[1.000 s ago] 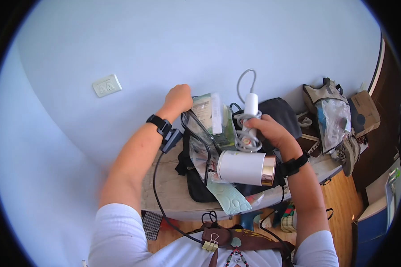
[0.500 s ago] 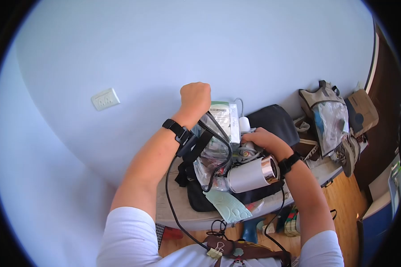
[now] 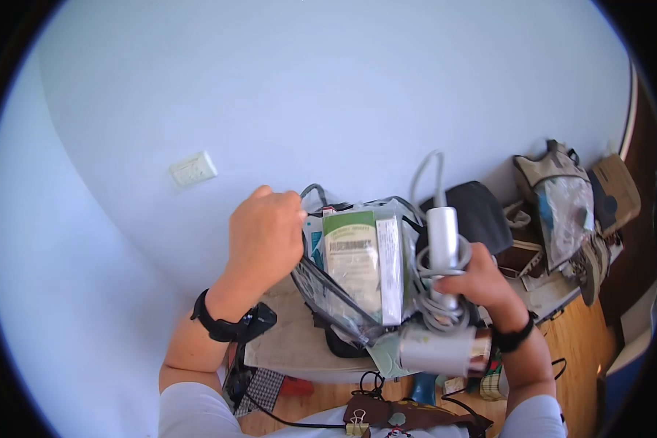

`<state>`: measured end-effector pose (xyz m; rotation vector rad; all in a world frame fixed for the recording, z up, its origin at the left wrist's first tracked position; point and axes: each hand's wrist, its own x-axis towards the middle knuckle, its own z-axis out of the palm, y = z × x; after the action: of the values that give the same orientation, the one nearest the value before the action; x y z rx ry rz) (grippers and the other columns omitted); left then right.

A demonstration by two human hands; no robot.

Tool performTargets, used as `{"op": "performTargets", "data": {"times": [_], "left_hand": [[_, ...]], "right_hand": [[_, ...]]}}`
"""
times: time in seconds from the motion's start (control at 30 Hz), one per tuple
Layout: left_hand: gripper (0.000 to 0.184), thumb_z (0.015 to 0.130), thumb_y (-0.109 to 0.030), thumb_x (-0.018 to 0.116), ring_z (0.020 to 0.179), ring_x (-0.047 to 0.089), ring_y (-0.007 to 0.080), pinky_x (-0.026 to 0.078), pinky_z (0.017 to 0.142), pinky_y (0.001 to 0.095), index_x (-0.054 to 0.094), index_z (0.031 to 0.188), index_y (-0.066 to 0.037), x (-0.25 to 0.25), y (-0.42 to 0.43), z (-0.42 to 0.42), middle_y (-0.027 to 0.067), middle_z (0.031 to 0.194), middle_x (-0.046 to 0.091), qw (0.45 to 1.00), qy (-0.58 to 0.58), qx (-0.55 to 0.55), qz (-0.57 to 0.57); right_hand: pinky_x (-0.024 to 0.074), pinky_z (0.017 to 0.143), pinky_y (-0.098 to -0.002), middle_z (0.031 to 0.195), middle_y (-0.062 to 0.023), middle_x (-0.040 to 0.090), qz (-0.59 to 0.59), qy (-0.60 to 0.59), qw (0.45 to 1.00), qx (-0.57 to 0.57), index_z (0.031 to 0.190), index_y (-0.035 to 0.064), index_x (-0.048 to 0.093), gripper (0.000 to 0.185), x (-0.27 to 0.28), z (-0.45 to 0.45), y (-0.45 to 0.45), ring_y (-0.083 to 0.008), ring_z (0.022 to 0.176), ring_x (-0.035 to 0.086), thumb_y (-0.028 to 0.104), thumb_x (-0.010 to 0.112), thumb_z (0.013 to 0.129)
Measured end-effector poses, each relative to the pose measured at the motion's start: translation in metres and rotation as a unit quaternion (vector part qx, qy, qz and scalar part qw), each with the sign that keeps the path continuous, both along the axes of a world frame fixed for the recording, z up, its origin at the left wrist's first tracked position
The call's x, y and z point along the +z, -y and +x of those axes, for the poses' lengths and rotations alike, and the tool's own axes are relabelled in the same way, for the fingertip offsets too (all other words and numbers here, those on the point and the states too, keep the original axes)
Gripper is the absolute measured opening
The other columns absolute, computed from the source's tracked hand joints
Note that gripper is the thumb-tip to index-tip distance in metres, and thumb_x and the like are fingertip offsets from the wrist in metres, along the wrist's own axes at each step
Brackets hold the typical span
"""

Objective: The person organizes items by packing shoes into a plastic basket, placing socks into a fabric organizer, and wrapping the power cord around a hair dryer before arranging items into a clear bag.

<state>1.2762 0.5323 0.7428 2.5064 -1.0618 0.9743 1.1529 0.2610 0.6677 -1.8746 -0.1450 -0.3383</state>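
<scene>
My left hand [image 3: 266, 237] is closed in a fist on the dark-edged rim of a clear plastic bag [image 3: 321, 290]. Inside the bag stand a green-and-cream packet [image 3: 352, 255] and a slim white box [image 3: 390, 270]. My right hand [image 3: 478, 281] grips a white hair dryer [image 3: 432, 350] by its handle, with a grey cord [image 3: 445, 317] wound around it. The dryer's barrel, blurred by motion, hangs low with its copper-coloured end to the right. Just beside the bag's right side is the dryer. A pale green textured piece [image 3: 387, 358] shows below the bag.
Underneath is a light-topped surface [image 3: 277, 321]. To the right lie a black case [image 3: 478, 219], a beige backpack [image 3: 555, 175], a cardboard box [image 3: 615, 193] and shoes [image 3: 593, 270]. A wall socket [image 3: 193, 169] is at the left. A brown pouch [image 3: 416, 416] hangs at my waist.
The bag has come upright, showing the packet and box clearly. My left hand has moved down and left. My right hand has lifted the hair dryer's handle upright, shifting it right and toward me.
</scene>
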Motion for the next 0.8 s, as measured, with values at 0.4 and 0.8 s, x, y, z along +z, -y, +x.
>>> {"op": "performTargets", "data": {"times": [0.4,0.8], "left_hand": [[0.016,0.08,-0.012,0.057,0.068,0.051,0.0304,0.041,0.062,0.0416,0.051,0.068,-0.002,-0.023,0.011,0.042,0.0123,0.061,0.053,0.996,0.024,-0.003,-0.085],[0.014,0.082,-0.016,0.056,0.064,0.057,0.0358,0.044,0.06,0.0437,0.053,0.078,-0.003,-0.038,0.06,0.065,0.0187,0.067,0.055,0.983,-0.111,-0.103,-0.104]], "right_hand": [[0.0475,0.067,-0.0285,0.078,-0.0047,0.061,0.17,-0.089,0.979,-0.069,0.093,-0.0032,0.061,0.027,0.008,0.033,-0.004,-0.0125,0.072,0.058,0.009,0.06,0.069],[0.0433,0.059,-0.027,0.072,-0.0027,0.059,-0.013,0.069,0.989,-0.127,0.084,-0.0015,0.062,0.022,-0.002,0.061,-0.007,-0.0089,0.067,0.052,0.017,0.06,0.073]]}}
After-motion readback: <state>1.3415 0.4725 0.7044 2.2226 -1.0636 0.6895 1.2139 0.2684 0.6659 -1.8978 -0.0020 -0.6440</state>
